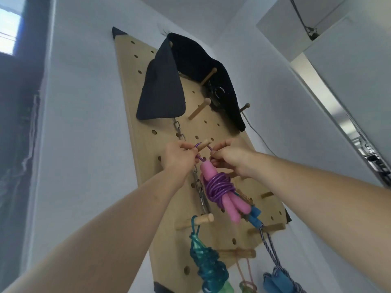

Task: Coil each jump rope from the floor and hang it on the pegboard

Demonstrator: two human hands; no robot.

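A coiled purple jump rope (220, 188) with pink handles hangs in front of the wooden pegboard (135, 85). Its top loop lies over a wooden peg (204, 144). My left hand (179, 158) pinches the loop on the peg's left side. On the right side of the peg, my right hand (229, 158) pinches the same loop. Lower down, a teal jump rope (208, 265) hangs coiled from a peg. A blue and white jump rope (271, 256) hangs from another peg at the lower right.
A dark cap (160, 89) and a dark bag (203, 60) hang on the board's upper pegs. A metal chain (179, 130) runs down the board behind my left hand. Free pegs (200, 108) stick out mid-board. White walls flank the board.
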